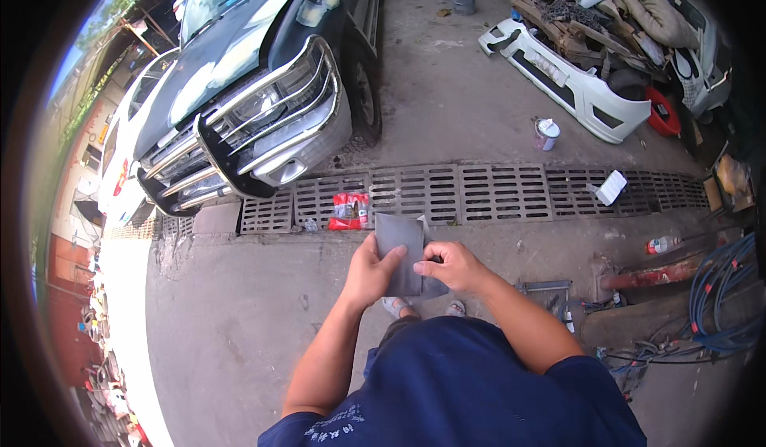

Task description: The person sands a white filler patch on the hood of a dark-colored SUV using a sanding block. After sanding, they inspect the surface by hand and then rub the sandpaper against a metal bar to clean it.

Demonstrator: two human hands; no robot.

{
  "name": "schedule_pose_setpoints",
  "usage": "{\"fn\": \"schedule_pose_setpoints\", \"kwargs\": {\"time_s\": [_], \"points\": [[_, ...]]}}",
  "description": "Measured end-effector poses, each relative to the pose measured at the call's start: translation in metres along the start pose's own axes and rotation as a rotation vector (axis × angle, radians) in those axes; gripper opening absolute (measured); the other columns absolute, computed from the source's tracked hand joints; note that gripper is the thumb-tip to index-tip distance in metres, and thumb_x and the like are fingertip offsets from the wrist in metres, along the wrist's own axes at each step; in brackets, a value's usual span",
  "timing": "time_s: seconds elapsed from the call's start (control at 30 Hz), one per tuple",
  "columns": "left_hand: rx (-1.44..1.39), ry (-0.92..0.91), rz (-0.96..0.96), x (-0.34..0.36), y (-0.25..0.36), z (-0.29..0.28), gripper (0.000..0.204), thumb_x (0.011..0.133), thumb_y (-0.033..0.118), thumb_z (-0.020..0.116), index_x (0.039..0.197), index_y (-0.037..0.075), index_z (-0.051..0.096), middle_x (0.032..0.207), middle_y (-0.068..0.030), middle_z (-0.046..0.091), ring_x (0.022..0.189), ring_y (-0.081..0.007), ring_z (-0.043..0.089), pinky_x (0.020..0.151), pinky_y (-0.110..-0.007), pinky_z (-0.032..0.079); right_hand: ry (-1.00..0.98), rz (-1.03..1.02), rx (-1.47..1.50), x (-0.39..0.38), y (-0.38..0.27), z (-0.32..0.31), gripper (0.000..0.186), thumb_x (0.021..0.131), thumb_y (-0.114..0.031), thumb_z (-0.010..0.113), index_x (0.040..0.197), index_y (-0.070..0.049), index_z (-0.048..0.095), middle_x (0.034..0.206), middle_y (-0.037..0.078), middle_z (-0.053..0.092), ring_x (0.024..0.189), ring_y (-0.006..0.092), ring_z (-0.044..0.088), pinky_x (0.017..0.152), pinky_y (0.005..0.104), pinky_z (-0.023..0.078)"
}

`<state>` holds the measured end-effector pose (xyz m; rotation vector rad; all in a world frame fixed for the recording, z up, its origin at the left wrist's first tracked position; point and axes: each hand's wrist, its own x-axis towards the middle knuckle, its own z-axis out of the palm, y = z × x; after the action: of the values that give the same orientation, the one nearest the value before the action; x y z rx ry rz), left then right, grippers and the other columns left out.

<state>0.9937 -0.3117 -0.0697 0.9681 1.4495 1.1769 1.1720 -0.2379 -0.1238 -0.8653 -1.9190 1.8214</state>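
Observation:
In front of my body I hold a grey sheet of sandpaper, folded into layers, with a paler edge showing at its top right. My left hand grips its left side, thumb lying flat across the face. On the right side my right hand pinches the edge between thumb and curled fingers. The lower part of the sheet hangs below both hands, above my feet.
A dark pickup with pale filler patches and a chrome bull bar stands ahead left. A drain grating crosses the floor, with a red packet on it. To the right are a white bumper, a paint can and coiled hoses.

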Motion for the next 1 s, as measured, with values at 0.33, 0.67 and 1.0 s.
{"fn": "schedule_pose_setpoints", "kwargs": {"time_s": [0.33,0.67,1.0], "points": [[0.142,-0.238,-0.004,-0.009,-0.007,-0.013,0.035,0.091,0.013,0.065,0.119,0.000,0.049,0.099,-0.0061,0.063,0.088,-0.0098,0.058,0.080,-0.026,0.047,0.420,-0.160,0.408,0.009,-0.007,-0.046,0.020,0.093,-0.023,0.063,0.084,-0.005,0.059,0.078,-0.005,0.054,0.074,0.0038,0.044,0.068,0.0202,0.038],[-0.888,-0.394,-0.162,-0.006,-0.022,-0.031,0.073,0.093,0.056,0.049,0.143,0.005,0.035,0.086,0.0010,0.044,0.060,-0.0063,0.033,0.050,-0.020,0.027,0.262,-0.163,0.521,-0.003,-0.022,-0.043,0.021,0.086,-0.005,0.062,0.103,-0.005,0.050,0.098,0.000,0.052,0.089,0.0061,0.047,0.080,0.0230,0.040],[-0.473,-0.417,-0.130,-0.011,-0.011,-0.024,0.065,0.093,0.049,0.047,0.131,-0.004,0.048,0.115,-0.0141,0.060,0.091,-0.0196,0.057,0.077,-0.031,0.046,0.136,0.019,0.604,0.004,-0.018,-0.035,0.025,0.086,-0.006,0.061,0.108,-0.003,0.050,0.103,0.004,0.055,0.094,0.0089,0.051,0.083,0.0255,0.043]]}}
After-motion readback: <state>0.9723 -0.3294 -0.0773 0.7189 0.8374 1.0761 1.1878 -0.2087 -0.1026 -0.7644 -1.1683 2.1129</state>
